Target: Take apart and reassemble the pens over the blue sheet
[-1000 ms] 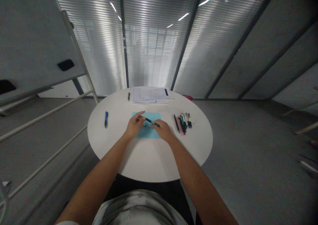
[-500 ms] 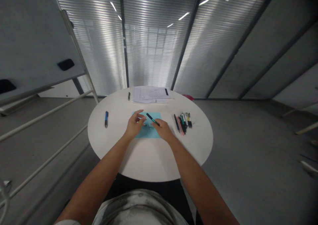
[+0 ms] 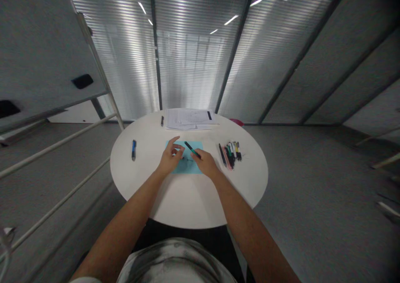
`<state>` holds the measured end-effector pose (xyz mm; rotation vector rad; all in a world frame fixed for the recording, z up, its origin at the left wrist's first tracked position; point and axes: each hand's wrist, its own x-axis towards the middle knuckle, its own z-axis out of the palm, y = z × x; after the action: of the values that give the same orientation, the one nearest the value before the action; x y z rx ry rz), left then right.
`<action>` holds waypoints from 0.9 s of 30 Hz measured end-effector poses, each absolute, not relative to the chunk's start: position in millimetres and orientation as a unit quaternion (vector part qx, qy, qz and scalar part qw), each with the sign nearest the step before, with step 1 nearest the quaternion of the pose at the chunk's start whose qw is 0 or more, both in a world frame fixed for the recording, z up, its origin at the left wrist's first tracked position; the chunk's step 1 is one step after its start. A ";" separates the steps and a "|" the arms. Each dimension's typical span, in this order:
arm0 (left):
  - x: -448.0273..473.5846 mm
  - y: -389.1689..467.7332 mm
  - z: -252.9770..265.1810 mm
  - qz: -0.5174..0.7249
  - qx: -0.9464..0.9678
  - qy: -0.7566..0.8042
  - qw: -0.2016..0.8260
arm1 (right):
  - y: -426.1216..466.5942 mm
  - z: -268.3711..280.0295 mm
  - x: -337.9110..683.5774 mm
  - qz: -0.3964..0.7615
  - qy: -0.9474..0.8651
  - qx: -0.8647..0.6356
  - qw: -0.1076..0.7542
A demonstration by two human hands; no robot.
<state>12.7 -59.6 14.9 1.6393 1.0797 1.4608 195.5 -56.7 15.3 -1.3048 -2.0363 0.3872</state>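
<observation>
My right hand (image 3: 203, 161) grips a dark pen with a green section (image 3: 191, 149), its upper end slanting up and to the left. Just left of it, my left hand (image 3: 170, 156) has the index finger raised, while the thumb and another finger come together at their tips. Anything between those fingertips is too small to make out. Both hands are above a light-blue sheet (image 3: 187, 168) on the round white table (image 3: 187, 204). Small dark bits (image 3: 187, 160) lie on the sheet between the hands, too tiny to name.
A row of several pens (image 3: 229, 155) lies to the right of the sheet. A blue pen (image 3: 133, 150) is at the left, and a dark pen (image 3: 162, 121) sits beside stacked papers (image 3: 189, 118) at the back. A whiteboard stand (image 3: 106, 83) rises at the left.
The fingers of my left hand have shifted slightly, the index finger lifting a little. My right hand keeps the pen in nearly the same place.
</observation>
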 end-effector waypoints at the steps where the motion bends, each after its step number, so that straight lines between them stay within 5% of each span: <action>1: 12.1 -59.5 14.8 0.554 0.640 0.413 0.337 | -56.2 14.9 195.9 0.148 -0.780 -0.503 0.341; 18: 0.7 -56.1 14.4 0.496 0.689 0.467 0.249 | -52.0 11.3 198.5 0.130 -0.782 -0.495 0.355; 23: -10.9 -52.8 15.0 0.346 0.676 0.646 0.080 | -52.1 9.6 199.1 0.114 -0.775 -0.517 0.345; 27: -13.6 -53.0 11.9 0.217 0.674 0.703 0.057 | -52.7 10.6 199.1 0.111 -0.781 -0.519 0.330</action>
<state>-13.6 -53.0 11.9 2.0451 2.1331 0.6585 199.1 -52.7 10.6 -1.3577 -2.0418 0.2912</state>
